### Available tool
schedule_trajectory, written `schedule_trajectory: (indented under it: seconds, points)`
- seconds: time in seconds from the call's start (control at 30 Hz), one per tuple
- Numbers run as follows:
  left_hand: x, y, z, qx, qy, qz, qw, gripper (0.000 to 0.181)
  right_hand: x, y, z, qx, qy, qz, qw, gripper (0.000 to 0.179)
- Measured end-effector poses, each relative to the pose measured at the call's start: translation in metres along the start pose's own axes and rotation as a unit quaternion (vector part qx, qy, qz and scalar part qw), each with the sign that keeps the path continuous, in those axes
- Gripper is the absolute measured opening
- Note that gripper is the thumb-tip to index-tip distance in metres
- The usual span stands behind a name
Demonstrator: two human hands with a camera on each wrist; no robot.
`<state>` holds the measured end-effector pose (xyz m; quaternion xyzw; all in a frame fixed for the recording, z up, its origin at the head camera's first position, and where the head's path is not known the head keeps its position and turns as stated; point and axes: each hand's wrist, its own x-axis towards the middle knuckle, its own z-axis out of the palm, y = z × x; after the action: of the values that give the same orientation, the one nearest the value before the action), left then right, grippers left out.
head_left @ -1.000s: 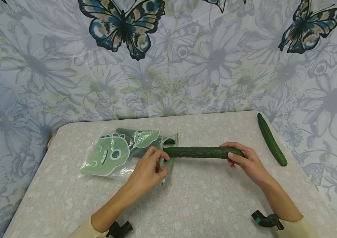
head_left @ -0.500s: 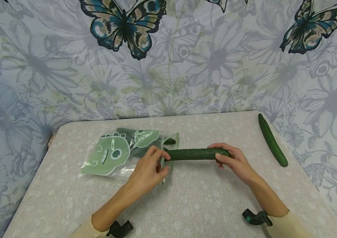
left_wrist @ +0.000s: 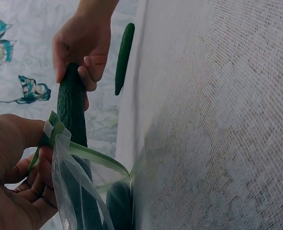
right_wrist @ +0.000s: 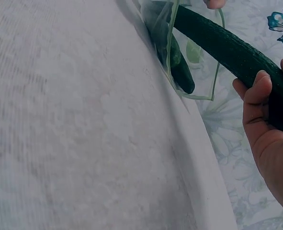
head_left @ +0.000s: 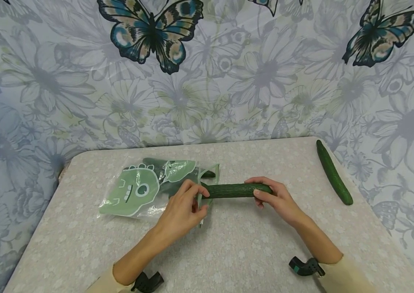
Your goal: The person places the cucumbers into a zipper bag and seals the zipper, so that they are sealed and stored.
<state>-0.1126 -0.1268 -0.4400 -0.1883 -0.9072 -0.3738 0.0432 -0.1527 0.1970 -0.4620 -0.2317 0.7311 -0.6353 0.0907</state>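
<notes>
My right hand [head_left: 274,199] grips the outer end of a dark green cucumber [head_left: 230,190], fingers over the top and thumb on the near side. The cucumber's other end passes through the mouth of a clear zip bag [head_left: 134,191] printed with a green cartoon face. At that mouth my left hand [head_left: 183,207] pinches the green rim [left_wrist: 96,157] between thumb and fingers, holding it apart. Inside the bag lies another cucumber [right_wrist: 182,76], its tip near the opening. The left wrist view shows the held cucumber's inner part through the clear plastic.
One more cucumber [head_left: 334,173] lies by the table's right edge, beyond my right hand. Pale patterned cloth covers the table [head_left: 254,248]. Behind its back edge hangs a floral fabric [head_left: 207,101] with butterflies.
My right hand has moved left, sliding the cucumber further into the bag, so less of it shows outside. The left hand and the bag have stayed in place.
</notes>
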Motion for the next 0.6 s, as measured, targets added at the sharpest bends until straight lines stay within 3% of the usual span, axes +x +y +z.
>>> schedule_trajectory:
  seconds: [0.6]
  points:
    - [0.001,0.002,-0.002,-0.009,-0.002,-0.011,0.9999,0.026,0.017,0.004,0.026,0.008,-0.018,0.000,0.9998,0.034]
